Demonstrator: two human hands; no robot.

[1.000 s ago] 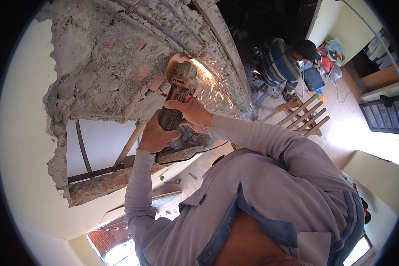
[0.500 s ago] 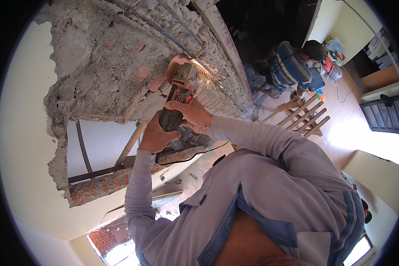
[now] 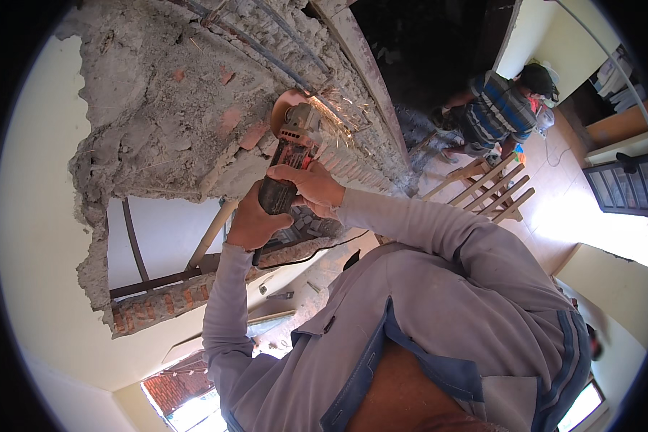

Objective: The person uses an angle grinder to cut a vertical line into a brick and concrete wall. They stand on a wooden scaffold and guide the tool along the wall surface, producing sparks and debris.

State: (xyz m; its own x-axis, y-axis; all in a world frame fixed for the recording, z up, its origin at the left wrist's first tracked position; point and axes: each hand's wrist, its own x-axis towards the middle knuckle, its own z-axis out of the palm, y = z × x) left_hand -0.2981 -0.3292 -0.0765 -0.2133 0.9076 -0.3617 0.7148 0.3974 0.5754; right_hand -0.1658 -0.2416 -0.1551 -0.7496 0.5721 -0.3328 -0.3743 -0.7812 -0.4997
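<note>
Both my hands are closed round a red and black angle grinder (image 3: 293, 147). My left hand (image 3: 255, 222) wraps the rear of its dark body, by the power cord (image 3: 317, 253). Further up the body, my right hand (image 3: 315, 186) grips from the right side. The grinder's disc (image 3: 284, 111) meets a steel reinforcing bar (image 3: 277, 65) on the broken concrete (image 3: 158, 108). Sparks (image 3: 340, 119) spray down and to the right from the contact.
Below the concrete a rectangular opening has a brick-lined edge (image 3: 162, 302) and a wooden pole (image 3: 214, 234). At the right a person in a striped shirt (image 3: 493, 111) bends near a slatted wooden frame (image 3: 493, 191). A louvred panel (image 3: 626, 183) stands beyond.
The person in the striped shirt has shifted to the right and straightened a little. Sparks have changed shape; my hands and the grinder stay nearly in place.
</note>
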